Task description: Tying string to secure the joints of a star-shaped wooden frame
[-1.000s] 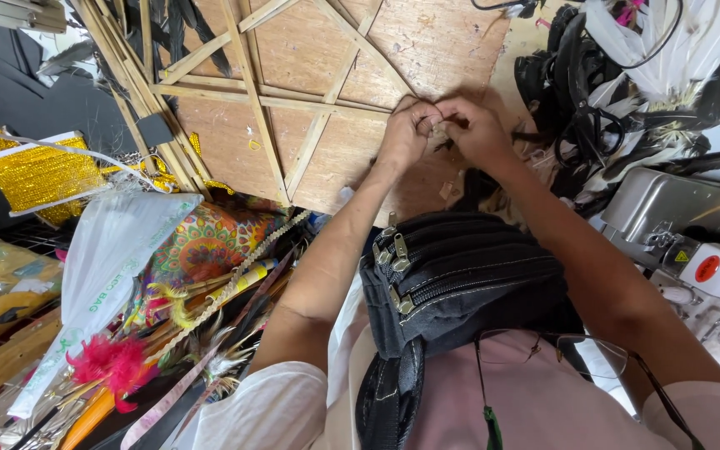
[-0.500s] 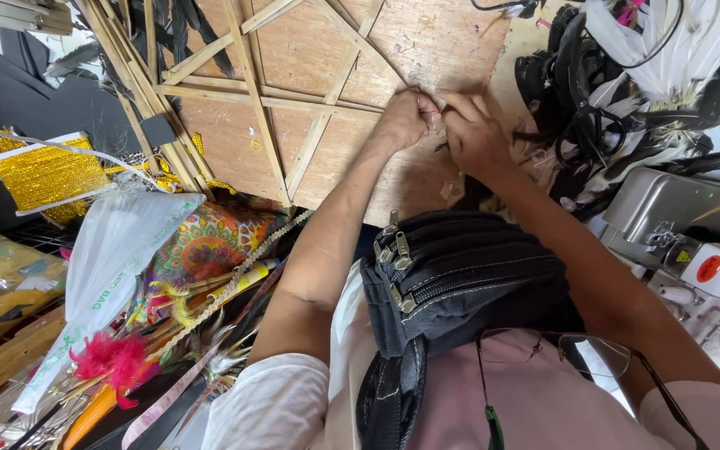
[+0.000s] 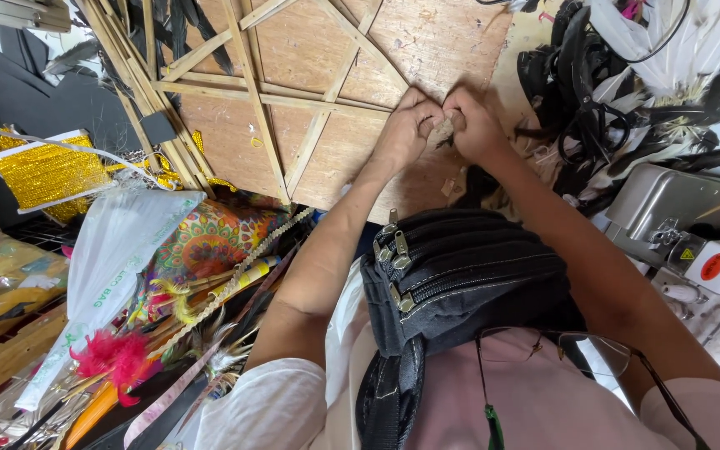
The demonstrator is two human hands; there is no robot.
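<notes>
Both hands meet at the board's [image 3: 310,50] right edge, beside the stick frame [image 3: 253,93]. The left hand [image 3: 404,129] and right hand [image 3: 478,125] curl their fingertips together, pinching a small pale piece [image 3: 443,131], possibly a feather, between them.

A craft workshop: bamboo sticks [image 3: 139,79], feathers [image 3: 677,50], gold trim [image 3: 43,171] and a sewing machine [image 3: 693,242] crowd the board [image 3: 293,133].
</notes>
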